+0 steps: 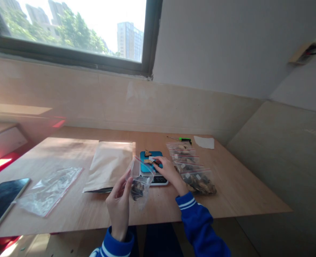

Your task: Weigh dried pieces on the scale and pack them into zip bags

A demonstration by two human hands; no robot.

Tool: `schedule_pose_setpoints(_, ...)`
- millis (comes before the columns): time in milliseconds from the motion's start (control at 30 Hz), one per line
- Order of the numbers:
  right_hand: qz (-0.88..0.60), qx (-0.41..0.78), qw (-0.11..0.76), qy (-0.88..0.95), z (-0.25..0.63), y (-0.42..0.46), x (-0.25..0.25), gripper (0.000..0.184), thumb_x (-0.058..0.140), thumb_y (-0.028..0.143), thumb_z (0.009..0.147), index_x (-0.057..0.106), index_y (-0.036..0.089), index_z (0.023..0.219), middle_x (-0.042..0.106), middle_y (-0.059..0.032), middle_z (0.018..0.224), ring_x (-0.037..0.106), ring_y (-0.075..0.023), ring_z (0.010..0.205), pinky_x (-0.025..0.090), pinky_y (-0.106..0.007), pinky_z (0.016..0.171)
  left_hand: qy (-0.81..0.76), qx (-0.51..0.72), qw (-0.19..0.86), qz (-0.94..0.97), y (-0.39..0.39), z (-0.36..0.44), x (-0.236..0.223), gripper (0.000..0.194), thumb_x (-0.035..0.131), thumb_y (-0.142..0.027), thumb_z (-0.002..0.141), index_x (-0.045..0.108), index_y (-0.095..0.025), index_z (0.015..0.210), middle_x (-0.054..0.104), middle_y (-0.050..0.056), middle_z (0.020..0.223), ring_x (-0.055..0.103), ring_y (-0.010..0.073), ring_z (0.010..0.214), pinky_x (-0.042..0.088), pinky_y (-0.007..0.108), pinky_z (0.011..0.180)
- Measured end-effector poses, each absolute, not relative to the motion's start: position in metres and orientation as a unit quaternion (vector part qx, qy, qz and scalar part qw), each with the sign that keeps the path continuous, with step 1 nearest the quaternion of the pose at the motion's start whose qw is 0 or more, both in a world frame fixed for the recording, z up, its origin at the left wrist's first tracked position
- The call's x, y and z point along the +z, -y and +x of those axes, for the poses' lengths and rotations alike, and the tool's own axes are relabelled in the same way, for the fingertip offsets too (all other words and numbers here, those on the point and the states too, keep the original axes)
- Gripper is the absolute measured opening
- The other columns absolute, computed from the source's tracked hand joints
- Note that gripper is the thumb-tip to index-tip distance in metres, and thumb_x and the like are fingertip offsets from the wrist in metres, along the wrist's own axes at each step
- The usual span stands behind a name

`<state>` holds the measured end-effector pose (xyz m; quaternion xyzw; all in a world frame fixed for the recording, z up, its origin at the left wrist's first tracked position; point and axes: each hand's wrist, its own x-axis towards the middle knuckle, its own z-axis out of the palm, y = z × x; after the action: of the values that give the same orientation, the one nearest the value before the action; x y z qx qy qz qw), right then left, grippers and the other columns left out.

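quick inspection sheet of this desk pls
surface: pale plywood tabletop, sunlit at left
job's things: blue-topped digital scale with dried brown pieces on it; clear red-sealed zip bag of dark dried pieces; row of filled zip bags
clutter: kraft paper envelope, flat clear plastic bag, black slab-shaped device, green-handled screwdriver, white paper scrap
hands: left hand holds the clear red-sealed zip bag; right hand reaches over the scale to the pieces
cables: nothing seen on the table
surroundings: window showing trees and tower blocks; beige wall
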<state>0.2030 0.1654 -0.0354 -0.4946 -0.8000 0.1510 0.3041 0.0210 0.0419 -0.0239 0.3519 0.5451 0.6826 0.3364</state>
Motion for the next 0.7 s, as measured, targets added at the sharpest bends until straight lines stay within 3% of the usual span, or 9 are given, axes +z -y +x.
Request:
schedule_pose_setpoints(300, -0.458, 0.139, 0.258, 0.839, 0.171, -0.183, -0.030, 0.020, 0.062, 0.008, 0.084, 0.070, 0.017, 0.101, 0.069, -0.0104, 0.110, 0.060, -0.0222, 0.103, 0.046, -0.037, 0.095, -0.549, 0.679, 0.334, 0.356, -0.038, 0.018, -0.019, 0.038, 0.068, -0.044, 0.077, 0.072, -0.024, 0.109, 0.072, 0.004, 0.113, 0.068, 0.0200, 0.100, 0.055, 0.024, 0.084)
schedule_pose_setpoints(467, -0.469, 0.138, 0.248, 0.837, 0.175, -0.183, -0.034, 0.024, 0.063, 0.009, 0.084, 0.068, 0.019, 0.105, 0.070, -0.0087, 0.101, 0.060, -0.0221, 0.097, 0.049, -0.036, 0.087, -0.545, 0.682, 0.331, 0.359, -0.038, 0.018, -0.019, 0.038, 0.068, -0.044, 0.077, 0.072, -0.024, 0.109, 0.072, 0.005, 0.114, 0.068, 0.0212, 0.102, 0.055, 0.026, 0.086)
schedule_pose_setpoints(700, -0.483, 0.138, 0.278, 0.819, 0.177, -0.185, -0.045, 0.030, 0.056, 0.007, 0.086, 0.066, 0.017, 0.112, 0.069, -0.0127, 0.107, 0.061, -0.0230, 0.102, 0.048, -0.040, 0.092, -0.550, 0.680, 0.330, 0.355, -0.038, 0.019, -0.014, 0.039, 0.069, -0.046, 0.076, 0.073, -0.021, 0.106, 0.072, 0.006, 0.111, 0.068, 0.0224, 0.101, 0.056, 0.028, 0.085)
